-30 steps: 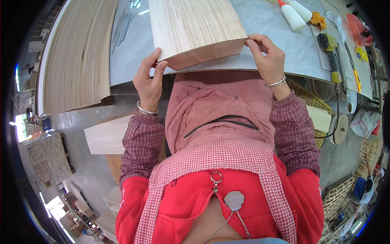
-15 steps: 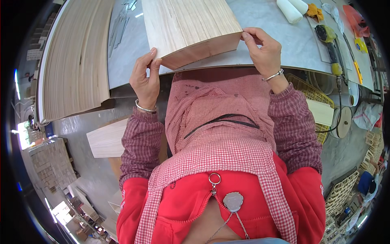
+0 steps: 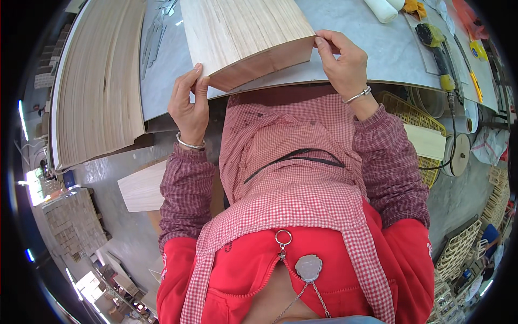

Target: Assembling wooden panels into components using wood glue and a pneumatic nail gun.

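Note:
A pale wooden box [image 3: 245,32] with streaked grain rests on the worktable, its near side facing me and its far end cut off by the frame's top edge. At its near left corner my left hand [image 3: 189,100] pinches the edge between thumb and fingers. My right hand [image 3: 343,62] grips the near right corner the same way, fingertips on the top edge. The box sits at a slight angle, the right corner farther from me than the left. Whether it has a bottom or is hollow inside, I cannot tell.
Left of the box stands a tall stack of wooden boards [image 3: 102,70], with thin metal strips [image 3: 155,43] beside it. A yellow-green power tool [image 3: 437,54], white rolls [image 3: 382,8] and an orange cloth [image 3: 414,7] lie at the right. Below is a yellow crate [image 3: 396,110].
The box and both hands sit slightly farther left and up in the picture, and the surroundings have shifted a little too. Both hands keep their hold on the corners.

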### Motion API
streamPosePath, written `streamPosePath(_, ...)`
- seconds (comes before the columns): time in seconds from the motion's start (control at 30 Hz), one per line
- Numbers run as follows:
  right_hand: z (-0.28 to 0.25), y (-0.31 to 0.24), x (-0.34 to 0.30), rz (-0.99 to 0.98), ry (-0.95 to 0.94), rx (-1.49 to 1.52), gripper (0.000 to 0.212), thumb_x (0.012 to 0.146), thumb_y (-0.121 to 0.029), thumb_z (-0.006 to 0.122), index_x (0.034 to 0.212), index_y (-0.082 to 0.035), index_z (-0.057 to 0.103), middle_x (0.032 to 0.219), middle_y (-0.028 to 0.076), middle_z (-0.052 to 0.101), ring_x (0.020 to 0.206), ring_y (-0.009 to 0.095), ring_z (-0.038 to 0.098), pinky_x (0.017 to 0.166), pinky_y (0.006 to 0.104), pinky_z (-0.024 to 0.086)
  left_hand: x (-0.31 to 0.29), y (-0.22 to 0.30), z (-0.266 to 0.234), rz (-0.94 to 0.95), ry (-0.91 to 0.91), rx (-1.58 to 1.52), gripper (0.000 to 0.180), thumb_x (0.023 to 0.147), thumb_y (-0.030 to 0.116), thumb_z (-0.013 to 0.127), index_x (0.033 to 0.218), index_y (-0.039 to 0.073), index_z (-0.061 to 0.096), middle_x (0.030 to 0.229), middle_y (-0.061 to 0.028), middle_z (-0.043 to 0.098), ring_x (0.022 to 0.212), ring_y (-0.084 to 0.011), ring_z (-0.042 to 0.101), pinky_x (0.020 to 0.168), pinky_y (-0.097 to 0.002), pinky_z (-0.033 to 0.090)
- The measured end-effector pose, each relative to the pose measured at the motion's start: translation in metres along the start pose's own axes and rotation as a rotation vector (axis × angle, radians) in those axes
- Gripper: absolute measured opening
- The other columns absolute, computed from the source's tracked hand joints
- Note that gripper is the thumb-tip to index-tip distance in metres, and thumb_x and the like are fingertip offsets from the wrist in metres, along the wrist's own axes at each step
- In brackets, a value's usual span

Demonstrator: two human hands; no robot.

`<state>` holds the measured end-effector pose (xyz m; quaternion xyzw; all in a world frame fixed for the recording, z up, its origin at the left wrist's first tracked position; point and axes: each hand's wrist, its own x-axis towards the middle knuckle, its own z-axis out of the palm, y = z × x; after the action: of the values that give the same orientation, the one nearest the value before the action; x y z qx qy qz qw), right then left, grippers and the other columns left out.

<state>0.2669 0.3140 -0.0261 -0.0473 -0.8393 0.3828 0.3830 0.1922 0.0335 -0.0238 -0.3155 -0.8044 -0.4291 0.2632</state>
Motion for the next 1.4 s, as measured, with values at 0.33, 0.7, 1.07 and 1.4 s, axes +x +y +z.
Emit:
streamPosePath(0.33,0.007,0.0,-0.01,0.112,0.084,0.202,0.016,0.079,-0.004,0.065,0.094,-0.003,0.069,0.084,0.004,0.07,0.063,0.014,0.062,0.06,0.0222,0.051,-0.001,0.003,-0.003,-0.051,-0.073,-0.001,0.021,0.088,0.005,0.065,0.109,0.003,0.065,0.104,-0.0076,0.068,0.089,-0.0155,0.062,0.082,-0.0257,0.049)
streamPosePath(0.7,0.0,-0.003,-0.002,0.086,-0.029,0.11,0.023,0.084,-0.006,0.067,0.107,-0.006,0.069,0.093,0.003,0.07,0.073,0.012,0.061,0.069,0.0214,0.051,0.004,0.006,-0.007,-0.043,-0.053,0.048,0.025,0.081,0.005,0.071,0.106,0.008,0.069,0.095,-0.0042,0.065,0.072,-0.0126,0.056,0.063,-0.0242,0.045)
streamPosePath(1.07,0.01,0.01,0.007,-0.197,-0.064,0.057,0.025,0.082,-0.011,0.069,0.105,-0.02,0.073,0.093,-0.001,0.067,0.064,0.011,0.056,0.057,0.0216,0.045,0.038,0.036,0.033,0.431,-0.139,0.237,0.031,0.074,0.001,0.071,0.104,0.01,0.07,0.102,-0.0008,0.064,0.081,-0.0155,0.055,0.075,-0.0268,0.045)
streamPosePath(1.4,0.008,0.013,0.01,-0.121,-0.135,0.202,0.028,0.082,-0.005,0.067,0.106,-0.018,0.073,0.093,-0.002,0.067,0.065,0.009,0.055,0.058,0.0209,0.045,0.037,0.025,0.049,0.481,-0.114,0.261,0.033,0.07,-0.003,0.068,0.102,0.008,0.07,0.099,0.0009,0.064,0.08,-0.0152,0.055,0.075,-0.0269,0.045)
